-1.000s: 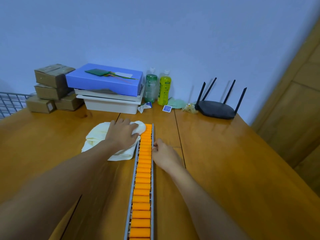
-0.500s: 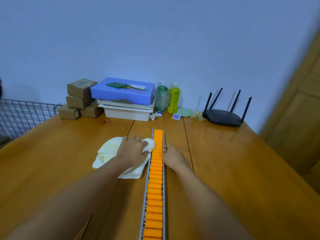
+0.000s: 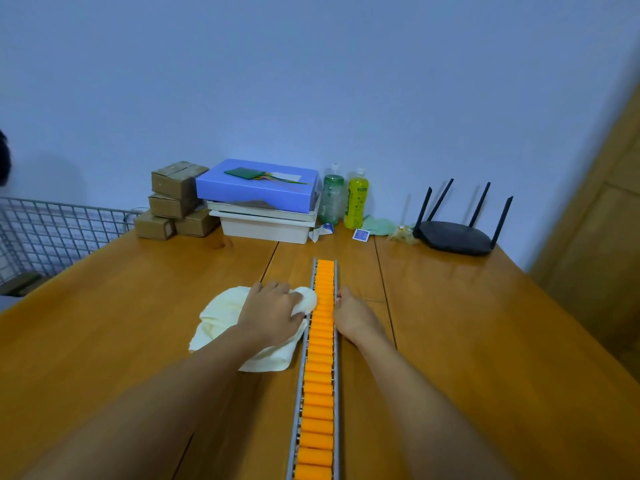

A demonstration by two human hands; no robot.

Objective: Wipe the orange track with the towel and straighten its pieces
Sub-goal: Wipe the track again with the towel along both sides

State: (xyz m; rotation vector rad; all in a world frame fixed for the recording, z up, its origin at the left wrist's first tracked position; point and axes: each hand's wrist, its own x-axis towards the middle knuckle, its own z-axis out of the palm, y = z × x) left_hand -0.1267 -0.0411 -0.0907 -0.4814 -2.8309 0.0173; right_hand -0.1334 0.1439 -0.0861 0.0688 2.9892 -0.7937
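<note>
**Wiping under way near the track's far end; most of its length left**

The wooden worktop [image 3: 485,341] carries the orange track [image 3: 320,375], which runs straight away from the person, from the bottom edge of the view towards the boxes and bottles by the wall. Its orange pieces sit in an even row between grey rails, and none looks plainly crooked from here. The pale towel [image 3: 221,323] lies spread on the worktop left of the track, with one bunched corner against the track's left rail. The left hand [image 3: 270,313] grips that bunched part and presses it to the rail, a little short of the track's far end. The right hand [image 3: 353,318] is on the track's right side with fingertips at the rail. Whether it pinches the rail or only steadies it, I cannot tell.

As I judge it, only the far stretch is being wiped, and the long near run remains.

Against a second ago, the towel's wad and both hands sit further back from the track's far end, nearer the person.
</note>
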